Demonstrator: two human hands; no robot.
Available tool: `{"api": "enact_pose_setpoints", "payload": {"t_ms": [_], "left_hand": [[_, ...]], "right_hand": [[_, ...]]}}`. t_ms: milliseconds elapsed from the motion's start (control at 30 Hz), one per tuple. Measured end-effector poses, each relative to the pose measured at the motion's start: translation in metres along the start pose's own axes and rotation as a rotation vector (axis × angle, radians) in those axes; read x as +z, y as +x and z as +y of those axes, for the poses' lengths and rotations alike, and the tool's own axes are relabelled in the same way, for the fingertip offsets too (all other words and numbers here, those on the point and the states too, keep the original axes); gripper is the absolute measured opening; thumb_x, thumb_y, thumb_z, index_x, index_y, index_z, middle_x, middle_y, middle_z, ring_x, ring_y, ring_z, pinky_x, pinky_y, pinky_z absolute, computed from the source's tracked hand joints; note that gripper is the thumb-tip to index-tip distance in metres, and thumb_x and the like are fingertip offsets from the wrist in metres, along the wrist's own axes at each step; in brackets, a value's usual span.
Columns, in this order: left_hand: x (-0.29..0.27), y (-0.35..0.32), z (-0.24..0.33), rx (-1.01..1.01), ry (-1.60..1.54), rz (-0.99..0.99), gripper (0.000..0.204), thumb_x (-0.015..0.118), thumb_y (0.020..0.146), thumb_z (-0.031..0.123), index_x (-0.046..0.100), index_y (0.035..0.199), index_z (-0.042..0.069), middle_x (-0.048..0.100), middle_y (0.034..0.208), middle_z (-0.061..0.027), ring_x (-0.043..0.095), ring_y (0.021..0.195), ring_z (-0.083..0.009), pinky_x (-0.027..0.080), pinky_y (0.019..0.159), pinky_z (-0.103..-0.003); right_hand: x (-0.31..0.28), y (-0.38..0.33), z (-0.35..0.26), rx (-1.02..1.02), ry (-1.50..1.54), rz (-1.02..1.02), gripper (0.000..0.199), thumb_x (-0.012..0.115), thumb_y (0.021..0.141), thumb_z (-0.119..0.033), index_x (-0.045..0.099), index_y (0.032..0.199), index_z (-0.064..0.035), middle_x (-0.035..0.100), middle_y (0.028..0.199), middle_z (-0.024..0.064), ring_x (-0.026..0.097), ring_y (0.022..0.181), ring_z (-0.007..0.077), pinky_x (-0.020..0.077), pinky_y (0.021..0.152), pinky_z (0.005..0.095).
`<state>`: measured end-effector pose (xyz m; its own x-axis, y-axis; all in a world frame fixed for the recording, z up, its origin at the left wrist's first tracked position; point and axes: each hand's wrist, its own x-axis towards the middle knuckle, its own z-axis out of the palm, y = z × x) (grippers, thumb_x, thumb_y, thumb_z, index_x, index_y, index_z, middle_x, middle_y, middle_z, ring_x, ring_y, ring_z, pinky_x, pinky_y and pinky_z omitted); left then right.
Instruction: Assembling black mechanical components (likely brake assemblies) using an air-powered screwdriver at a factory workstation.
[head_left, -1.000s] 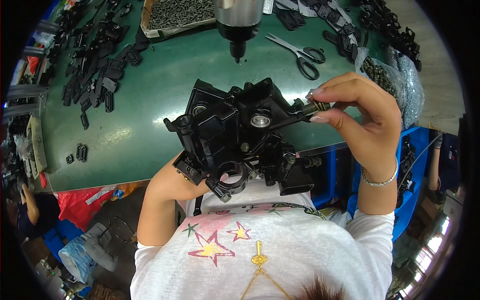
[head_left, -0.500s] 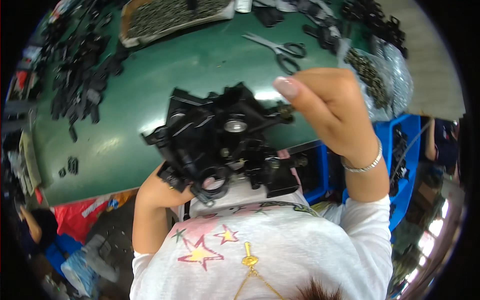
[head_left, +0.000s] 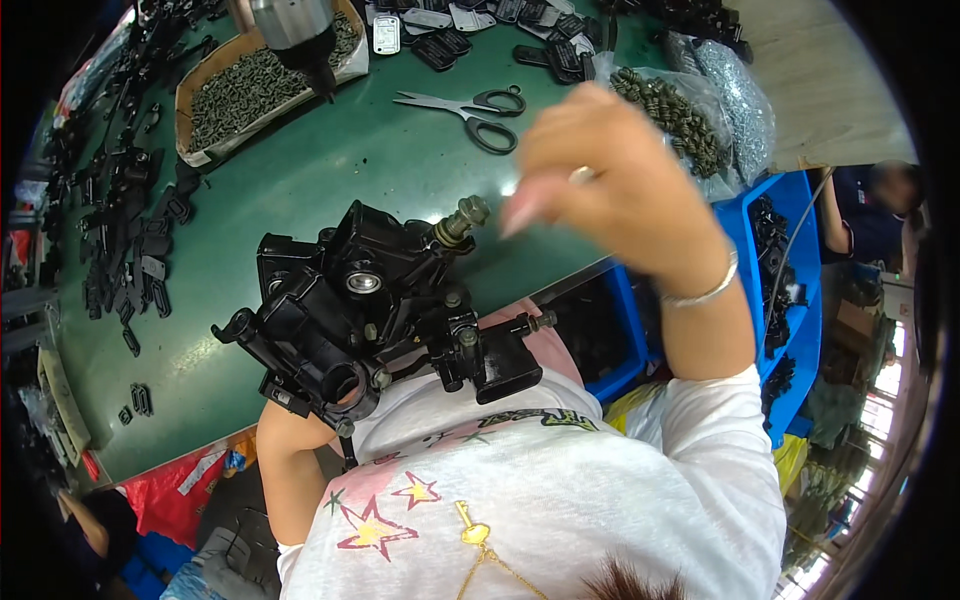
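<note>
Several glossy black brake master cylinders (head_left: 350,255) are bunched together over the table's near edge, with round sight windows and clamp ends showing. A bolt with brass-coloured washers (head_left: 462,222) sticks out at their upper right. My left arm (head_left: 290,450) reaches up beneath the bunch, and my left hand seems to grip it from behind, fingers hidden. To the right of the bolt, apart from it, is my right hand (head_left: 590,180). Motion smears its curled fingers, and I cannot make out anything in them.
Scissors (head_left: 470,112) lie on the green table (head_left: 300,180). Beyond are a cardboard tray (head_left: 235,135) of small screws under a hanging driver (head_left: 300,35), black caps (head_left: 440,48) and bagged bolts (head_left: 675,120). Black parts (head_left: 135,210) cover the left side. Blue bins (head_left: 800,260) and another person (head_left: 875,215) are at right.
The view has shifted, so table and parts appear further left and the hanging driver shows. My right hand has drawn off to the right of the bolt. The master cylinders stay in front of me.
</note>
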<state>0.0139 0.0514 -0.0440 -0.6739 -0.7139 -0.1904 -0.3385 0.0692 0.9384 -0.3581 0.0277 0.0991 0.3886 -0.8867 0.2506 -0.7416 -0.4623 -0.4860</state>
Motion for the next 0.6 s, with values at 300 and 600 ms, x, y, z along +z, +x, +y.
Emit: {"api": "enact_pose_setpoints", "payload": {"t_ms": [300, 600], "left_hand": [[0.0, 0.007, 0.022, -0.047, 0.015, -0.007, 0.026, 0.072, 0.079, 0.006, 0.069, 0.104, 0.0, 0.07, 0.096, -0.0082, 0.064, 0.087, -0.0189, 0.052, 0.078, -0.034], [0.005, 0.015, 0.047, 0.2, 0.054, 0.063, 0.021, 0.073, 0.079, 0.006, 0.066, 0.1, 0.003, 0.067, 0.089, -0.0098, 0.061, 0.078, -0.0236, 0.051, 0.071, -0.036]], "right_hand": [[-0.021, -0.091, 0.163, 0.596, -0.614, 0.283, 0.023, 0.076, 0.085, -0.027, 0.072, 0.093, -0.0057, 0.065, 0.075, 0.0079, 0.061, 0.067, 0.0213, 0.0484, 0.063, 0.0339], [-0.004, -0.102, 0.19, 0.775, -0.526, 0.337, 0.03, 0.081, 0.081, -0.025, 0.068, 0.098, -0.004, 0.067, 0.078, 0.0108, 0.063, 0.069, 0.0246, 0.0507, 0.066, 0.0364]]}}
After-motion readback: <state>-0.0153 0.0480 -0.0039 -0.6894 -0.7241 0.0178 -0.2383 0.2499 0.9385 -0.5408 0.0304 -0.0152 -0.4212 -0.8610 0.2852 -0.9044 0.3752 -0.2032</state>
